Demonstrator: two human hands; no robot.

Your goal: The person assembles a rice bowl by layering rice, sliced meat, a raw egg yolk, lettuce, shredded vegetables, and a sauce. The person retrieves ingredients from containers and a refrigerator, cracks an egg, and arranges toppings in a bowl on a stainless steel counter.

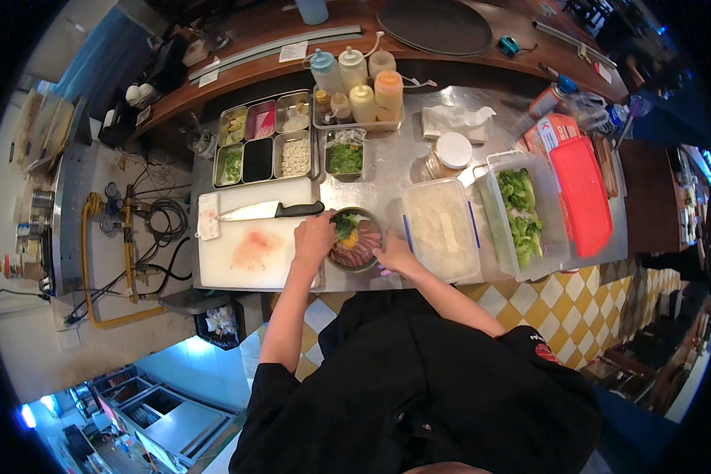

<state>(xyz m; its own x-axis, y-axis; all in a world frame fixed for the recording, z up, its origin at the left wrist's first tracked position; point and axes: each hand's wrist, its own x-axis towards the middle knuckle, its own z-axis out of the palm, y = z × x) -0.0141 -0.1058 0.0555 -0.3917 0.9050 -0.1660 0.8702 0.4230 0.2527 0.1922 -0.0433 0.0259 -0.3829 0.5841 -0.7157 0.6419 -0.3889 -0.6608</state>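
Observation:
A dark round bowl (336, 263) stands at the table's front edge between my hands. In it lie sliced pink meat (364, 250), an orange egg yolk (350, 240) and chopped greens (344, 227). My left hand (314, 238) grips the bowl's left rim with curled fingers. On the opposite side, my right hand (395, 253) holds the right rim, thumb toward the meat. Left of the bowl is a white cutting board (221, 265) with a reddish stain. A black-handled knife (270, 210) rests across its upper part, blade pointing left.
Metal trays of toppings (262, 150) and squeeze bottles (362, 95) stand behind. A tub of chopped greens (344, 159) sits beyond the bowl. To the right are a lidded container (442, 225), a white-lidded jar (452, 150), a lettuce bin (490, 213) and a red lid (581, 197).

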